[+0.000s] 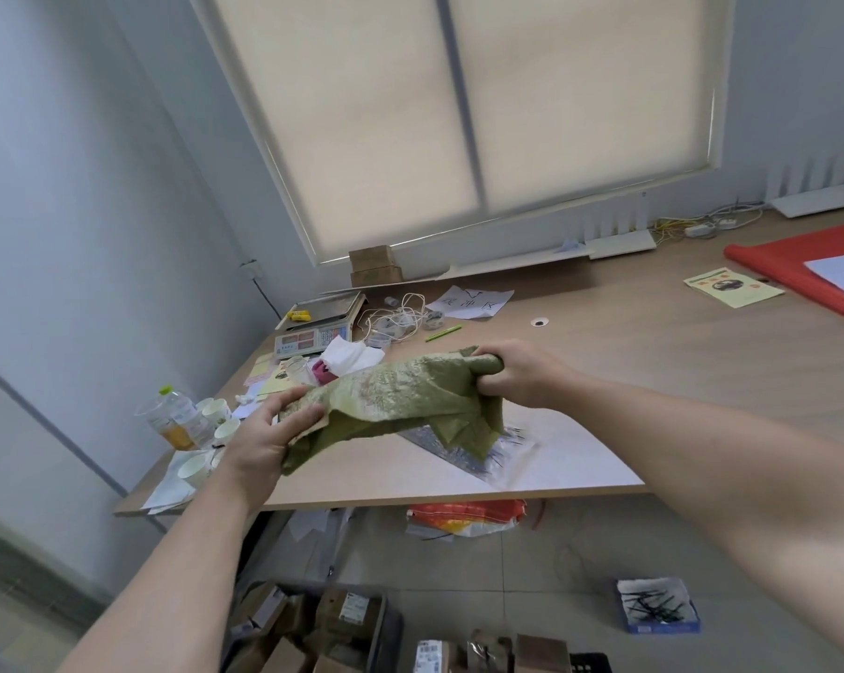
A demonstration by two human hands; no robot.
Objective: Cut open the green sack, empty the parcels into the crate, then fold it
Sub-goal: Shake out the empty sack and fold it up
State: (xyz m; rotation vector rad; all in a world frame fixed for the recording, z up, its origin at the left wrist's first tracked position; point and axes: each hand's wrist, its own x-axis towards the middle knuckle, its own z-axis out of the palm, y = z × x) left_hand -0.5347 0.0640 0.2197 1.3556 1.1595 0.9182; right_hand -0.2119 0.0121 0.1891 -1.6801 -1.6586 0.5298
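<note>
We see the green sack (400,391) as coarse woven plastic, rough in its weave and faintly shiny along the creases. The table (628,361) looks like pale wood-grain laminate, smooth and matt. The scale pan (325,308) is dull grey metal. The bottle (177,417) is clear glossy plastic, and the cups (194,471) are matt white paper. The boxes (373,264) are plain brown cardboard, the blind (361,128) is matt cloth, and the floor tiles (531,565) are smooth with a soft sheen.

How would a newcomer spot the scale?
Take the wooden table, then its far-left corner below the window blind. The scale sits there, left of the tangled white cord: the only grey box with a steel pan and keypad.
</note>
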